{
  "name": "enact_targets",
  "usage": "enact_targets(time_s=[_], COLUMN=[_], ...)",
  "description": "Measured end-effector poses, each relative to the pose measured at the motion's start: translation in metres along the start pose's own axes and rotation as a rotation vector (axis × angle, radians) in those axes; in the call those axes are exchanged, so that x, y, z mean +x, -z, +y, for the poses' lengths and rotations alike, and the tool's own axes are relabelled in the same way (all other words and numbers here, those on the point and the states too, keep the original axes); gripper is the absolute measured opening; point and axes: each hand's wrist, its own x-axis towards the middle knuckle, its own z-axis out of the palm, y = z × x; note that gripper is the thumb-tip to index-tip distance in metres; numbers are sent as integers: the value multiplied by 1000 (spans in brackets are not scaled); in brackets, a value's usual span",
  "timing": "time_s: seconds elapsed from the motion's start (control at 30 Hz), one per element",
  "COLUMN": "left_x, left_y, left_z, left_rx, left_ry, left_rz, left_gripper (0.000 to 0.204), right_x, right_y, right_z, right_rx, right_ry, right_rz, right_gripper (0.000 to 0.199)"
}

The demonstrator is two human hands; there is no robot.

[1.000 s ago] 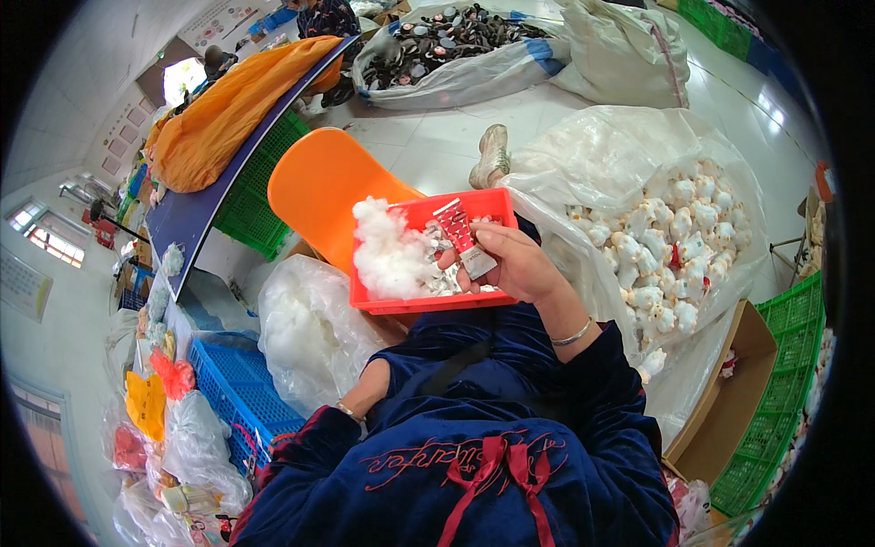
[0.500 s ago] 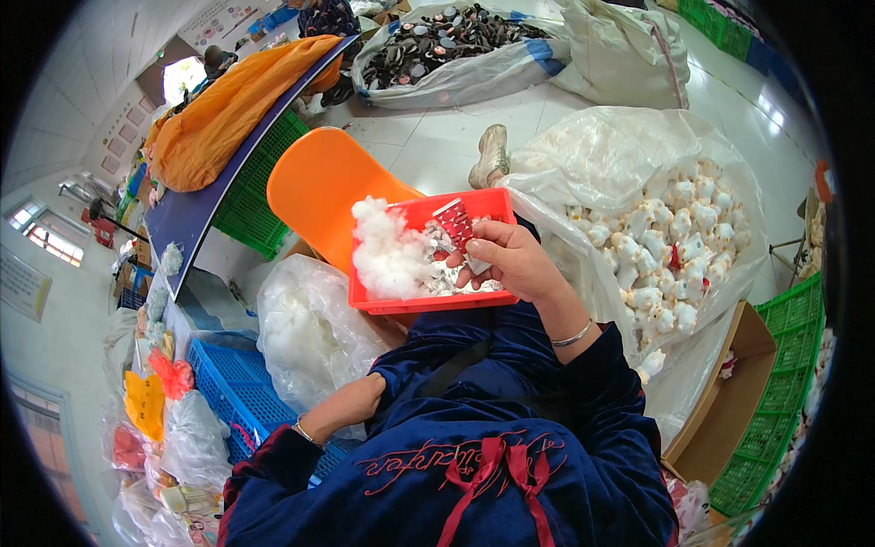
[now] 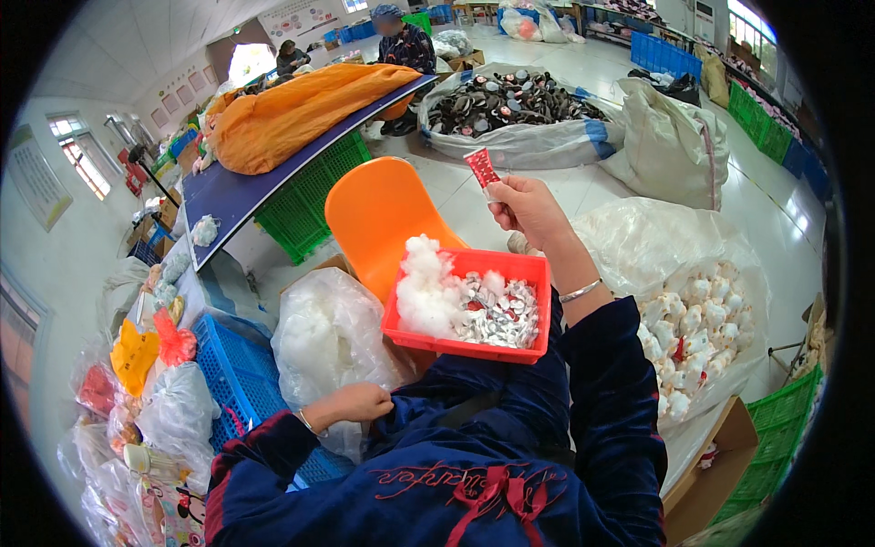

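My right hand [image 3: 521, 206] is raised beyond the red tray, pinching a small flat red piece with a white pattern [image 3: 481, 168] by its lower end. The red plastic tray [image 3: 474, 351] rests on my lap. Inside it, a heap of white stuffing fluff [image 3: 430, 296] fills the left side, and many small silvery-white pieces [image 3: 501, 314] cover the right. My left hand [image 3: 360, 402] lies on my left thigh with its fingers curled in. Nothing shows in it.
An orange chair [image 3: 378, 214] stands ahead. To the left are a bag of fluff [image 3: 319, 333] and a blue crate [image 3: 237, 365]. White plush pieces [image 3: 697, 328] fill a bag on the right. A person [image 3: 406, 46] sits beyond the blue-topped table [image 3: 205, 196].
My right hand has moved up and away from over the tray, carrying the red patterned piece. The view has tilted up, showing more of the room. My left hand stays on my thigh.
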Motion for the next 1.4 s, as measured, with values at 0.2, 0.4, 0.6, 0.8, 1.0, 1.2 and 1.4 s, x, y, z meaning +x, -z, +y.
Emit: enact_targets(time_s=[0.2,0.4,0.6,0.8,1.0,1.2,1.4], left_x=[29,71,116,161,182,202,213], left_y=[62,151,161,194,263,294,306], left_z=[27,87,93,59,34,27,24], left_rx=[-479,-1029,-943,-1026,-1208,-1274,-1316], left_ry=[-255,-200,-294,-223,-201,-205,-173], left_rz=[145,435,240,550,760,876,916], left_gripper=[32,33,31,29,31,26,26], right_x=[-2,-33,-47,-58,-88,-107,-123], right_y=[14,9,26,38,61,60,44], right_z=[1,19,43,81,128,160,178], right_rx=[-145,-501,-416,-265,-223,-509,-852], right_ry=[-76,-279,-342,-332,-460,-478,-353], right_rz=[-77,-346,-436,-187,-156,-188,-344], right_gripper=[21,26,26,23,25,27,42])
